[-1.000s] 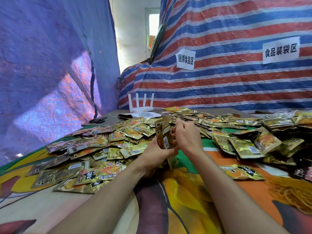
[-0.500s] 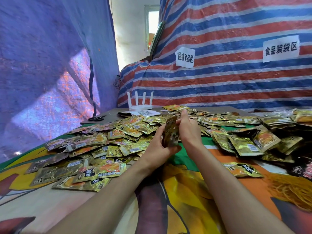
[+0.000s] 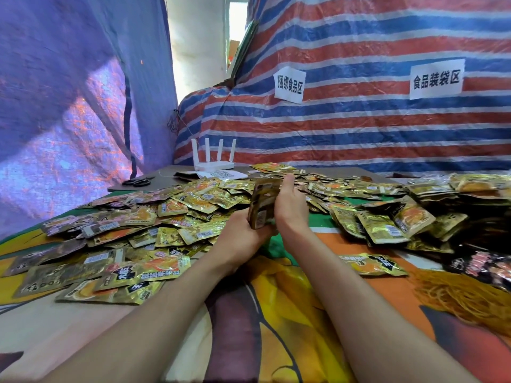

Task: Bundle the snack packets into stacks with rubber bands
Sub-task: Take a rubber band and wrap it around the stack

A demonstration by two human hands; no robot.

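Observation:
A stack of gold snack packets point(image 3: 261, 205) stands upright on edge between my two hands above the table's middle. My left hand point(image 3: 240, 237) grips its lower end from the left and below. My right hand point(image 3: 290, 205) holds its right side, thumb up along the top edge. Loose gold packets point(image 3: 171, 214) lie spread across the table to the left, behind and to the right. A heap of yellow rubber bands point(image 3: 464, 297) lies at the right near my right forearm. Whether a band is on the stack cannot be made out.
A colourful printed cloth point(image 3: 276, 313) covers the table. At the back stand a white router point(image 3: 213, 158), a QR-code sheet point(image 3: 224, 174) and black scissors point(image 3: 138, 182). Dark red packets point(image 3: 486, 265) lie far right. Tarpaulin walls close in left and behind.
The stack has turned from showing its face to standing edge-on. My right hand slid from the top to its right side; my left hand dropped to the lower end.

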